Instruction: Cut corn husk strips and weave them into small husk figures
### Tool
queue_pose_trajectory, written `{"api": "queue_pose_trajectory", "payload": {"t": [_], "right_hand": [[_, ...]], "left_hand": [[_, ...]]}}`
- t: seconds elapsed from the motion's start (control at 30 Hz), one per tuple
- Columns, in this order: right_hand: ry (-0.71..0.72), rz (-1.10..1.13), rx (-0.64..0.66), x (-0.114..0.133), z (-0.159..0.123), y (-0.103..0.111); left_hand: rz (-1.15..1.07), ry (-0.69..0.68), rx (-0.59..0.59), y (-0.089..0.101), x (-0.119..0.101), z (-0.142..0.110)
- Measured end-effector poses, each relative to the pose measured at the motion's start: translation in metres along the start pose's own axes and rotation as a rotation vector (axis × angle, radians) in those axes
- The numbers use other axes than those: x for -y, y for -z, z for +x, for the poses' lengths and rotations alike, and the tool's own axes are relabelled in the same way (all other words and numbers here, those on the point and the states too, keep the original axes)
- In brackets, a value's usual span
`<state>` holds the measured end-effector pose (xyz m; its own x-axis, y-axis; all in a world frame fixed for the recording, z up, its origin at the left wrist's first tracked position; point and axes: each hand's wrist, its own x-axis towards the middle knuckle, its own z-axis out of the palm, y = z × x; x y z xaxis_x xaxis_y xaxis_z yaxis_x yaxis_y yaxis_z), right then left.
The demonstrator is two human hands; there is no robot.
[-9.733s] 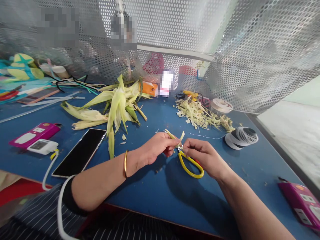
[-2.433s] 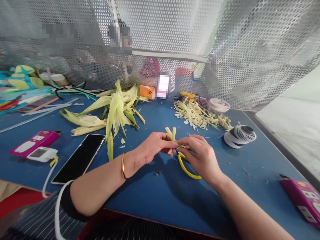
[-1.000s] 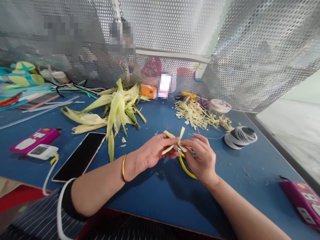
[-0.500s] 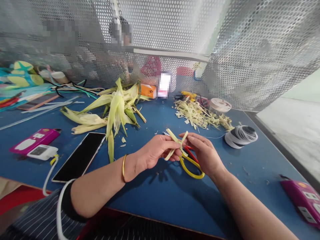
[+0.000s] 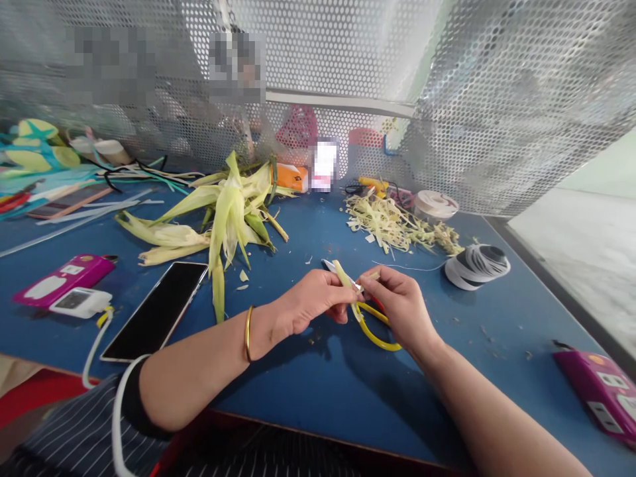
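Observation:
Pale green strips of corn husk [image 5: 342, 273] are pinched between my two hands above the blue table. My left hand [image 5: 318, 297], with a gold bangle at the wrist, holds them between thumb and fingers. On the other side, the fingertips of my right hand [image 5: 400, 301] are closed on a strip end pointing right. Beneath the hands lie scissors [image 5: 380, 339] with yellow handles and a red part, partly covered by the hands; their blades point to the upper left. Whole corn husks [image 5: 231, 212] are heaped to the left, and thin shredded husk strips [image 5: 380, 222] lie beyond my right hand.
A spool of grey and black thread [image 5: 477, 266] lies at the right, its thread trailing left. A black-screened phone [image 5: 156, 311] and a purple device [image 5: 64, 281] lie at the left; another purple device [image 5: 596, 391] is right. A perforated metal screen [image 5: 342, 53] stands behind.
The crossed strips have turned in my fingers: one end now points right, in my right hand's pinch. My right hand has rotated inward, and more of the scissor blades shows.

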<state>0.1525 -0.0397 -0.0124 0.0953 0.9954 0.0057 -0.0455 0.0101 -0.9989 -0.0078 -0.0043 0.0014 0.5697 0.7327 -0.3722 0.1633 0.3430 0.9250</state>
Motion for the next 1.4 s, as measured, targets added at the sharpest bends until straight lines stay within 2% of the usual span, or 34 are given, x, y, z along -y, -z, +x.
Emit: {"api": "queue_pose_trajectory", "payload": {"t": [0.17, 0.23, 0.37, 0.57, 0.67, 0.77, 0.97, 1.13, 1.27, 1.4], "right_hand": [[-0.127, -0.009, 0.229, 0.007, 0.004, 0.008], [-0.182, 0.021, 0.263, 0.007, 0.003, 0.008], [-0.196, 0.098, 0.217, 0.004, 0.001, 0.006], [-0.058, 0.089, 0.023, 0.001, -0.004, -0.003], [-0.03, 0.096, -0.033, -0.002, -0.006, -0.008], [-0.053, 0.1, -0.018, -0.001, -0.005, -0.007], [-0.044, -0.006, -0.039, 0.006, 0.007, 0.01], [-0.114, 0.029, 0.063, 0.001, 0.009, 0.012], [-0.07, 0.022, -0.024, -0.004, 0.009, 0.009], [0.053, -0.155, -0.12, -0.006, 0.009, 0.01]], "left_hand": [[0.004, 0.016, 0.11, -0.004, -0.001, -0.004], [0.016, 0.013, 0.135, -0.005, 0.0, -0.004], [0.042, 0.006, 0.113, -0.006, 0.001, -0.003], [0.156, -0.084, 0.095, -0.003, 0.001, -0.003], [0.199, -0.067, 0.099, -0.002, 0.002, -0.004], [0.166, -0.06, 0.103, -0.004, 0.003, -0.003], [-0.139, 0.027, 0.021, -0.005, 0.0, -0.001], [-0.178, 0.052, 0.037, -0.002, -0.001, -0.001], [-0.16, 0.017, 0.085, -0.001, 0.004, 0.001], [-0.152, -0.021, 0.071, -0.002, 0.006, 0.002]]}}
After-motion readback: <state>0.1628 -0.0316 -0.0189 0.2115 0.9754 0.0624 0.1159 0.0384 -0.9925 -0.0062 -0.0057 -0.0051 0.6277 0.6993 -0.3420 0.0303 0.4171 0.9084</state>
